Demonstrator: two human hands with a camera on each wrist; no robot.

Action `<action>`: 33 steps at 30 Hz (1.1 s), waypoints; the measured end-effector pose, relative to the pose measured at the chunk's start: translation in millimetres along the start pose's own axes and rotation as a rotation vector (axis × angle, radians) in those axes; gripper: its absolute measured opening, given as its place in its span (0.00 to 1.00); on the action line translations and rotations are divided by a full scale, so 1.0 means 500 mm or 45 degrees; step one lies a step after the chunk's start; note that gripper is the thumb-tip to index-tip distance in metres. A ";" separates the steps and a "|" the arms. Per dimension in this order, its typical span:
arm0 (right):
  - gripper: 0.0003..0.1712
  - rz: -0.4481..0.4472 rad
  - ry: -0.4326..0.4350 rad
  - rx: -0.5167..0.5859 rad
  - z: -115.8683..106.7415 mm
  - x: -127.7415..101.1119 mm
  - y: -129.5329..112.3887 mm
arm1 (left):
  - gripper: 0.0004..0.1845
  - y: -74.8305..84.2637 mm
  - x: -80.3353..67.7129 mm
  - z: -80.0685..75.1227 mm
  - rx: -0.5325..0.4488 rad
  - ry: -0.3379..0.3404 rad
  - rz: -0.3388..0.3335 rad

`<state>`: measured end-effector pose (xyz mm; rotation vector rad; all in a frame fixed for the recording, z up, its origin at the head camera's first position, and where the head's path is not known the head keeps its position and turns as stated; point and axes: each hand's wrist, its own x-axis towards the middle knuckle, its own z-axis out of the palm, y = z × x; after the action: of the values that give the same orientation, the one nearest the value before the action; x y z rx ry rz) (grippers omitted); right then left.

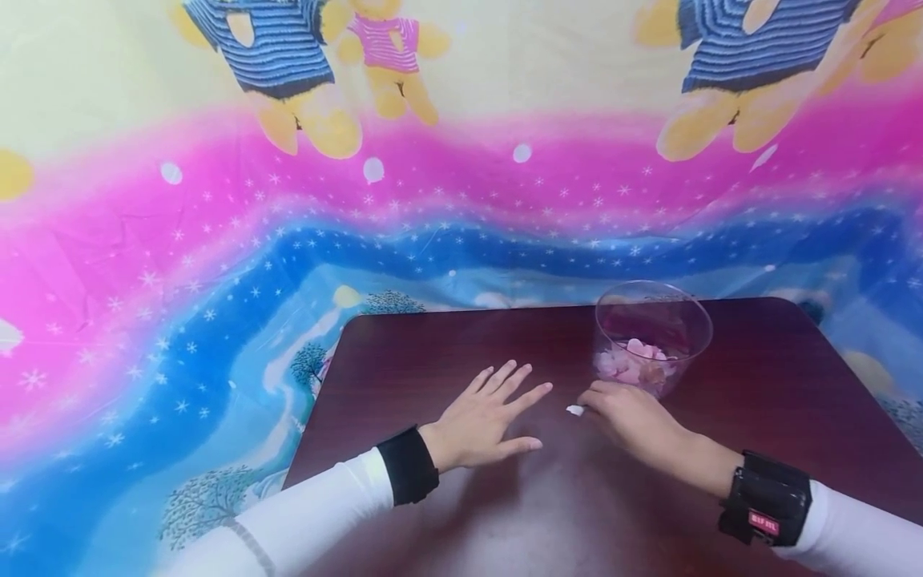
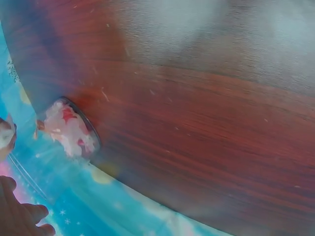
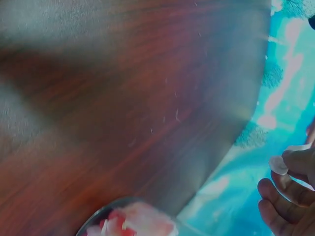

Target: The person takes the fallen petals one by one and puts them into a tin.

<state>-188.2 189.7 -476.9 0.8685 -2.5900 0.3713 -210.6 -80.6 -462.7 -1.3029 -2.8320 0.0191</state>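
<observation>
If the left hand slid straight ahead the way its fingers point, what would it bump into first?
Probably the clear cup: the left hand lies flat, its fingers aimed up and right toward it. Depth is unclear, so it might pass just beside it.

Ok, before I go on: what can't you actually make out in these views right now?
- Small white piece at the right hand: too small in the head view to identify; in the right wrist view the fingers cover most of it.
- Contents of the clear cup: pink and white bits, blurred in both wrist views, cut by the frame edge in the right wrist one.
- Left hand: lies flat on the table; anything under the palm is hidden.
</observation>
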 end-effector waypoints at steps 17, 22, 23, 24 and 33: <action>0.15 0.066 0.099 -0.079 -0.102 -0.023 0.063 | 0.42 0.088 0.071 -0.019 0.018 -0.052 0.093; 0.21 0.086 0.111 -0.066 -0.119 -0.021 0.066 | 0.43 0.093 0.076 -0.023 0.026 -0.049 0.100; 0.20 0.079 0.119 -0.073 -0.122 -0.019 0.067 | 0.43 0.093 0.076 -0.024 0.028 -0.049 0.101; 0.19 0.071 0.130 -0.081 -0.125 -0.018 0.068 | 0.43 0.093 0.077 -0.024 0.033 -0.049 0.101; 0.15 0.081 0.262 -0.069 -0.146 0.004 0.095 | 0.43 0.092 0.077 -0.026 0.036 -0.049 0.103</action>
<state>-199.3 251.8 -416.9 0.6921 -2.4298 0.3847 -200.4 -21.3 -449.9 -1.4259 -2.7969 0.0865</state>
